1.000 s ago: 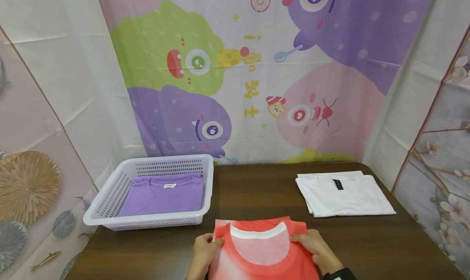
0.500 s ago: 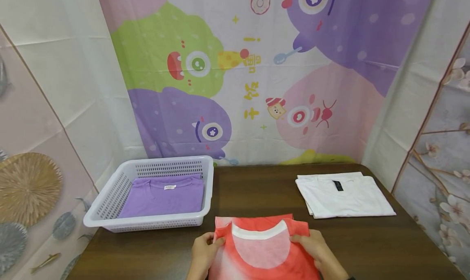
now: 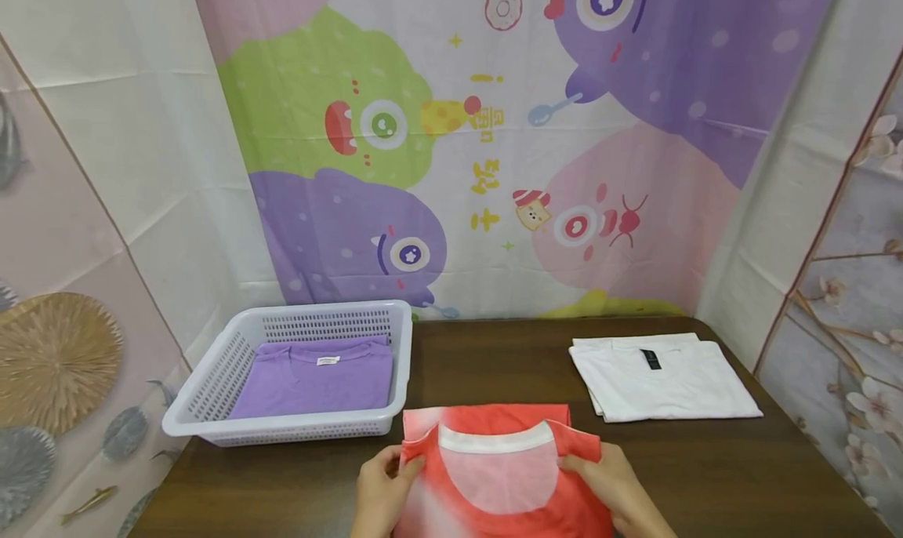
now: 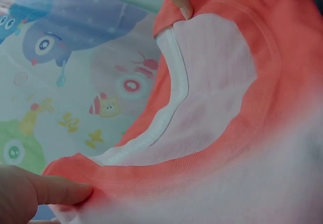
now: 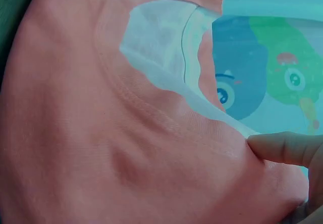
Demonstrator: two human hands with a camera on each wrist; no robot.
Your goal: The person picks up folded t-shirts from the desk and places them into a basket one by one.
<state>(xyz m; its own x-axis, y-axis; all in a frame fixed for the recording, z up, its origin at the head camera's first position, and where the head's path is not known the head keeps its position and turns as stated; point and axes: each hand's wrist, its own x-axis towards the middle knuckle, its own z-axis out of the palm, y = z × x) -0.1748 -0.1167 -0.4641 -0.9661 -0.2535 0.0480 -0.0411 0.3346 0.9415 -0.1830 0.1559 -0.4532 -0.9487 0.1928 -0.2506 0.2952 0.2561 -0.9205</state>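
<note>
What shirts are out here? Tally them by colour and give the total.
Coral-red shirt, held at the shoulders by the left hand and right hand: 1
Purple shirt, folded in the white basket: 1
White shirt, folded on the table: 1
Total: 3

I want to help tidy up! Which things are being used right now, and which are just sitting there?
In use:
red shirt
left hand, pinching one shoulder
right hand, pinching the other shoulder

Just sitting:
purple shirt in the white basket
folded white shirt
brown table
</note>
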